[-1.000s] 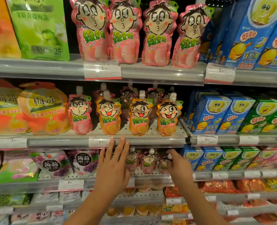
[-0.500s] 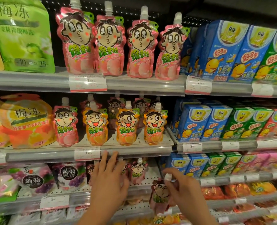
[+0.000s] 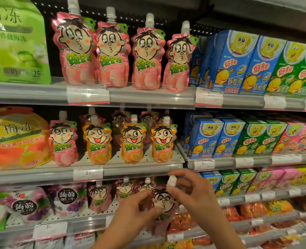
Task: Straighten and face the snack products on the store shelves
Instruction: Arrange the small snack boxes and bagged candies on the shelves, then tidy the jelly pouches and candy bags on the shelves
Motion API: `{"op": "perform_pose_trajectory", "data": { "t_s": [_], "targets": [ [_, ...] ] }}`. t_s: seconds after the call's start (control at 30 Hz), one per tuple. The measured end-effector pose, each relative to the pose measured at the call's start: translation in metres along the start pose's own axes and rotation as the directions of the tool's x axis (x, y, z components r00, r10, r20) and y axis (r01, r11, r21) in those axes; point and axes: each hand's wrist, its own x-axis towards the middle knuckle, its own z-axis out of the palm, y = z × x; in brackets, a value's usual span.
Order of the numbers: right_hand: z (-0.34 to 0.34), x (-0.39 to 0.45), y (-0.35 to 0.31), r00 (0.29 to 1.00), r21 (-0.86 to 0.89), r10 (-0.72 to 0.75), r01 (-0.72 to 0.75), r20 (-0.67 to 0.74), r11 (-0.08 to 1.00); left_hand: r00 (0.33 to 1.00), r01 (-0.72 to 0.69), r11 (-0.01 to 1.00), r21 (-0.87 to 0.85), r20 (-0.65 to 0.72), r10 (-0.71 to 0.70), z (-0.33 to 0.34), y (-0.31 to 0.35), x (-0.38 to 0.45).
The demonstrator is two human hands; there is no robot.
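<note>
A: Head view: grape jelly pouch point(image 3: 162, 203) held up off the third shelf point(image 3: 87, 224), out front of its row.
B: Grips?
A: Right hand point(image 3: 193, 196) pinched round white cap point(image 3: 172, 180); left hand point(image 3: 137, 211) clamped on pouch's left edge.
B: Neighbours?
A: Matching pouches point(image 3: 99, 196) stood behind-left; orange pouches point(image 3: 97, 141) lined up one shelf above.

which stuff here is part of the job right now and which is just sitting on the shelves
In hand:
- purple pouch, held by left hand and right hand
- purple pouches on that shelf

Just shelved:
- orange pouches
- blue boxes
- green bag
</note>
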Motion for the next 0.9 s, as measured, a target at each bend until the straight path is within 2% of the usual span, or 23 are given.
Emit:
{"op": "perform_pose_trajectory", "data": {
  "t_s": [0.07,0.13,0.2,0.27,0.33,0.43,0.5,0.6,0.73,0.8,0.9],
  "targets": [
    [0.004,0.006,-0.004,0.999,0.056,-0.007,0.005,0.035,0.998,0.999,0.043,0.993,-0.109,-0.023,-0.045,-0.006,-0.007,-0.001],
    [0.007,0.014,-0.008,0.998,0.099,0.005,-0.011,0.057,0.995,0.995,0.064,0.991,-0.12,-0.07,-0.073,-0.013,-0.018,-0.004],
    [0.007,0.026,-0.01,1.0,0.124,0.018,-0.017,-0.006,0.992,0.987,0.095,0.987,-0.131,-0.114,-0.11,-0.022,-0.022,-0.01],
    [0.005,0.044,-0.006,0.991,0.059,0.006,0.002,-0.133,0.998,0.97,0.142,0.971,-0.192,-0.171,-0.175,-0.03,-0.026,-0.015],
    [0.004,0.066,0.001,0.965,-0.108,-0.06,0.033,-0.254,0.994,0.947,0.169,0.94,-0.296,-0.215,-0.238,-0.035,-0.03,-0.02],
    [0.002,0.101,0.007,0.941,-0.219,-0.086,0.013,-0.328,0.976,0.938,0.184,0.922,-0.341,-0.22,-0.269,-0.039,-0.034,-0.024],
    [0.001,0.12,0.013,0.947,-0.187,-0.027,-0.036,-0.321,0.982,0.94,0.163,0.928,-0.335,-0.232,-0.249,-0.043,-0.032,-0.028],
    [0.004,0.138,0.024,0.95,-0.074,0.086,-0.113,-0.301,0.991,0.93,0.136,0.899,-0.416,-0.26,-0.26,-0.046,-0.024,-0.031],
    [0.01,0.142,0.036,0.968,-0.263,0.097,-0.159,-0.232,0.952,0.919,0.113,0.87,-0.48,-0.283,-0.275,-0.049,-0.018,-0.034],
    [0.012,0.14,0.041,0.979,-0.278,0.091,-0.141,-0.185,0.95,0.908,0.109,0.852,-0.511,-0.297,-0.295,-0.051,-0.02,-0.035],
    [0.011,0.136,0.044,0.975,-0.263,0.044,-0.102,-0.217,0.96,0.906,0.132,0.83,-0.542,-0.273,-0.323,-0.051,-0.021,-0.034]
  ]
}}
